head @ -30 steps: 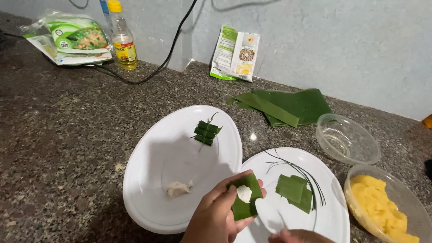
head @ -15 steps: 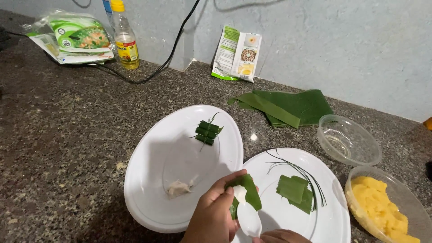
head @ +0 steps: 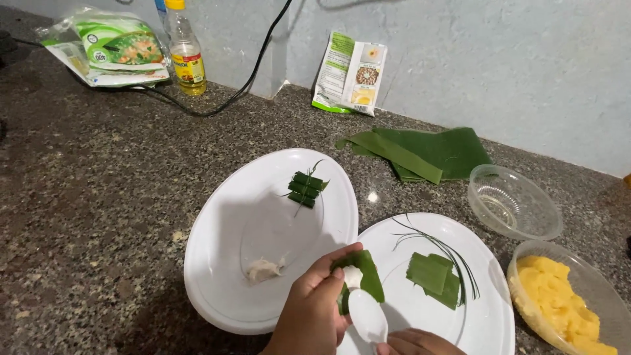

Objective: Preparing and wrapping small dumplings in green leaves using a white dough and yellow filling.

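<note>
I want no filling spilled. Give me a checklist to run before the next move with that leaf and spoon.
1. Leaf piece held by the left hand: ok, thumb on its edge.
2. White filling sits on the leaf: ok.
3. White spoon at the leaf, held by the right hand: ok; grip is mostly out of frame.
4. Spoon emptied: cannot tell.
5. Spare cut leaves and thin strands on the right plate: ok.
6. Finished wrapped parcel lies apart on the left plate: ok.
</note>
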